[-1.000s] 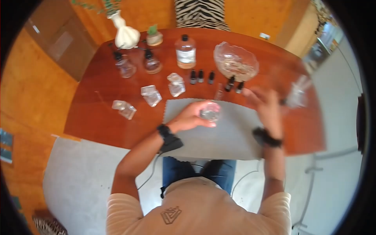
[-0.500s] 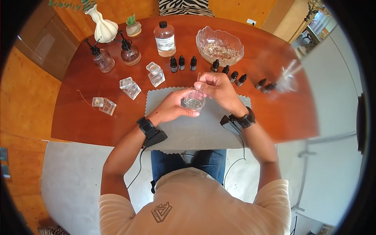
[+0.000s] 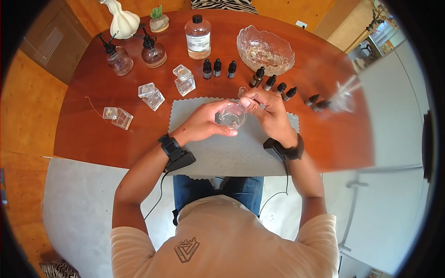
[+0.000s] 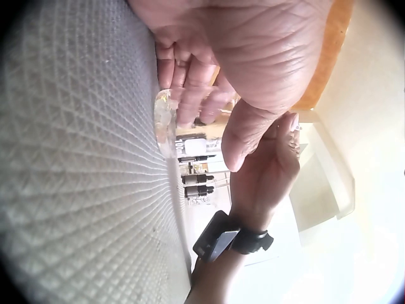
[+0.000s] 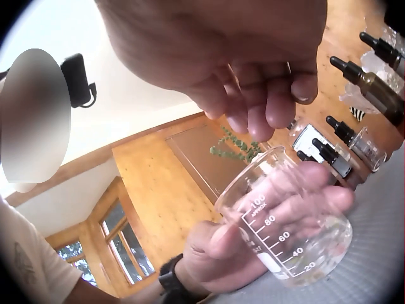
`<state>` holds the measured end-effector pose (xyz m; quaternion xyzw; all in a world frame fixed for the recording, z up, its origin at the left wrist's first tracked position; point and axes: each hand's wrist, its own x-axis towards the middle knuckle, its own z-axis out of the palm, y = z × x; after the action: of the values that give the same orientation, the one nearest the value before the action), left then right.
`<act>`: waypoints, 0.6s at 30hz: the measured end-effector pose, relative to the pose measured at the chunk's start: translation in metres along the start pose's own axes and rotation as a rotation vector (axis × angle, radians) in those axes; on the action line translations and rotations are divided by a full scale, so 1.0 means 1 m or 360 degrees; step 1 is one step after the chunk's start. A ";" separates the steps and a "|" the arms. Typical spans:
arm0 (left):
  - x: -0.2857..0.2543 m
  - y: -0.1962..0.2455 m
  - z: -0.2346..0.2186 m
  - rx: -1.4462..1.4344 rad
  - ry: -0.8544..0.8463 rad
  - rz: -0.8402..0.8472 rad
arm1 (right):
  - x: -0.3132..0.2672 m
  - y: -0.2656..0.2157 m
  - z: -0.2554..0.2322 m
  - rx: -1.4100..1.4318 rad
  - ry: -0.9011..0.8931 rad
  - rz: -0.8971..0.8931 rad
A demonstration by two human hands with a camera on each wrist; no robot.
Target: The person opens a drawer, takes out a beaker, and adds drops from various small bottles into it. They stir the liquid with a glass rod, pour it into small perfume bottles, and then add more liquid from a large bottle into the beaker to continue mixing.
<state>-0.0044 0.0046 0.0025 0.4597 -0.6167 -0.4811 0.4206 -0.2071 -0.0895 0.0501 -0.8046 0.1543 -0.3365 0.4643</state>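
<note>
My left hand [image 3: 204,122] grips a clear glass beaker [image 3: 232,116] above the grey mat, thumb on the near side, fingers round the far side. White graduations up to 100 show on the beaker in the right wrist view, with small pale pieces at its bottom. My right hand [image 3: 269,111] is raised beside the beaker's rim, fingers bent with the tips close together. In the right wrist view that hand [image 5: 253,82] hangs over the beaker; I cannot tell whether it holds anything. A small glass vessel [image 3: 242,91] stands just beyond it.
Several black-capped dropper bottles [image 3: 270,82] stand behind the hands. A glass bowl [image 3: 266,48], a large labelled bottle [image 3: 198,39] and two spray bottles [image 3: 153,53] stand farther back. Square glass bottles [image 3: 150,96] lie on the left. The grey mat [image 3: 218,157] covers the table's front edge.
My right hand came in from the right to the beaker and held a thin rod in it half a second ago. Now it has shifted slightly right, and no rod shows in the beaker.
</note>
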 end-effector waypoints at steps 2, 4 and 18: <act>0.000 -0.001 0.000 -0.0029 0.0019 -0.0003 | 0.000 -0.002 -0.004 -0.0010 -0.0168 -0.0043; 0.000 -0.004 0.000 -0.0028 0.0012 0.0002 | 0.000 -0.001 -0.006 -0.0002 -0.0234 -0.0068; -0.001 0.000 0.000 -0.0015 0.0037 0.0010 | -0.003 -0.007 -0.019 -0.0062 -0.0308 0.0029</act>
<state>-0.0038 0.0059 0.0019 0.4614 -0.6109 -0.4773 0.4313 -0.2225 -0.0969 0.0612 -0.8408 0.1224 -0.2499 0.4644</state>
